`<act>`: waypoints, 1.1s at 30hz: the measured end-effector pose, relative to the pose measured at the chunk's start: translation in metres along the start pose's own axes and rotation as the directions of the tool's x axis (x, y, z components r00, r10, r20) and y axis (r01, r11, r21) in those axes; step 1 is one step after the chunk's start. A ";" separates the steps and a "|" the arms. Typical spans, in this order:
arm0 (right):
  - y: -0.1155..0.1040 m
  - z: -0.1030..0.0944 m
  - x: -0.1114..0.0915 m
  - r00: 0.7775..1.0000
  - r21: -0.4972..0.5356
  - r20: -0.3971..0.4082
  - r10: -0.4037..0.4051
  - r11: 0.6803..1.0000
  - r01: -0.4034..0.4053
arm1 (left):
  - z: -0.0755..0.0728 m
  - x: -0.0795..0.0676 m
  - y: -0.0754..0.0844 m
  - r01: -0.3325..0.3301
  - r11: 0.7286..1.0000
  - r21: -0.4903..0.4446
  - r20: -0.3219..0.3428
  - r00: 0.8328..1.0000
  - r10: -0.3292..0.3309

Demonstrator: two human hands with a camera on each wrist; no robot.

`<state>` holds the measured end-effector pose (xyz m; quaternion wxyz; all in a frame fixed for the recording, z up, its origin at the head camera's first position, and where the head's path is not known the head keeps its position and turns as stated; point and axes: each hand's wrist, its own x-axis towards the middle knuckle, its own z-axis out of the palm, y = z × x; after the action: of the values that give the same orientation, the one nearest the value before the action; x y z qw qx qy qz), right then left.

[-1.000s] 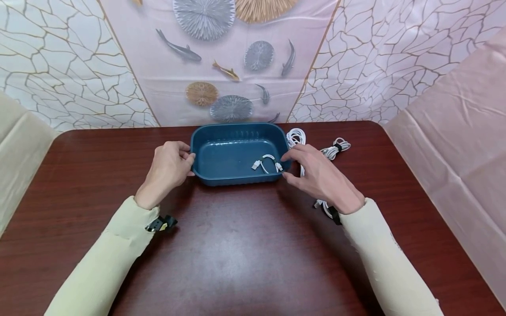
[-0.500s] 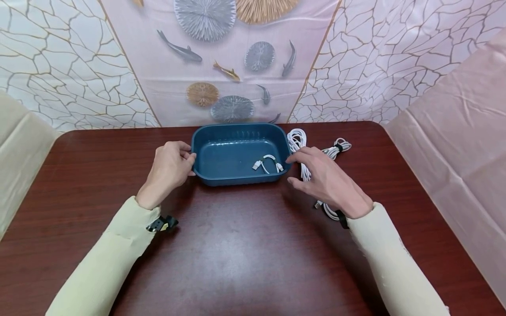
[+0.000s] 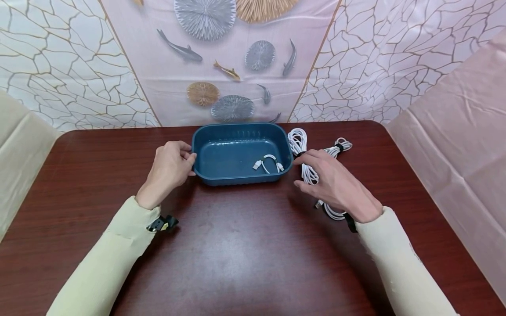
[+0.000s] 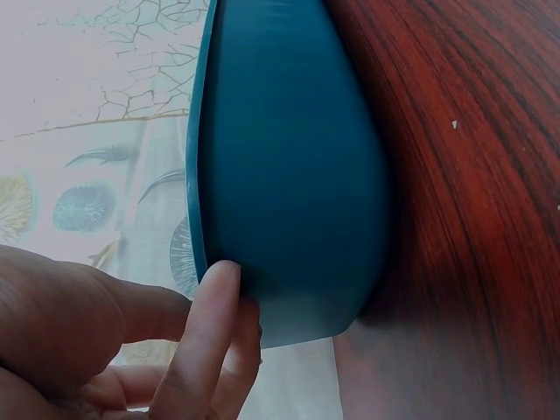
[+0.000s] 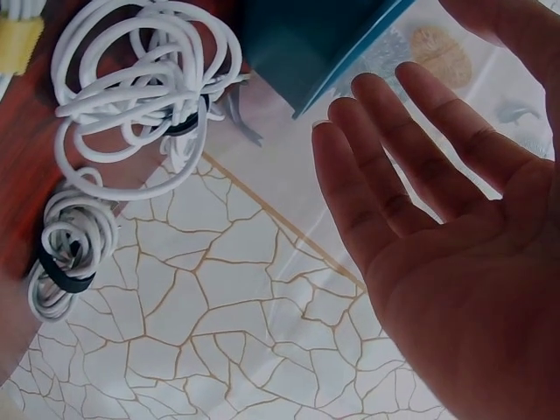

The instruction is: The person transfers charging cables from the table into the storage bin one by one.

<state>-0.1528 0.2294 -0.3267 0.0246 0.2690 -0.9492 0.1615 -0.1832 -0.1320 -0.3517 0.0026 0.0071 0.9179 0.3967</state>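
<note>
The right hand has drawn back from the blue tray since the earlier frame; I see it loosely spread beside a white cable bundle, while the left hand pinches the tray's nearer end, a short cable inside. I judge the step as steadying the tray for loading, the next move calling for a clean right-hand grasp on one bundle. Beneath both hands lies a glossy wooden table; beyond them hangs patterned cloth.
</note>
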 end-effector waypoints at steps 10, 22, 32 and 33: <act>0.004 -0.001 -0.008 1.000 -0.019 0.003 0.010 1.000 -0.010 | -0.002 -0.002 0.001 0.004 1.000 -0.004 0.014 1.000 -0.004; 0.011 0.001 -0.019 0.999 -0.045 -0.032 -0.013 0.999 0.011 | 0.001 0.000 0.000 0.016 1.000 0.013 0.010 1.000 -0.016; 0.016 0.002 -0.029 0.997 -0.040 0.015 0.070 0.997 -0.070 | 0.001 0.000 0.000 0.010 1.000 0.022 0.002 1.000 -0.010; 0.016 0.003 -0.030 0.998 -0.040 0.016 0.066 0.997 -0.065 | 0.001 0.000 0.000 0.011 1.000 0.023 0.002 1.000 -0.011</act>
<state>-0.1354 0.2568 -0.3380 0.0166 0.2385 -0.9607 0.1412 -0.1833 -0.1312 -0.3518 0.0054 0.0025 0.9224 0.3863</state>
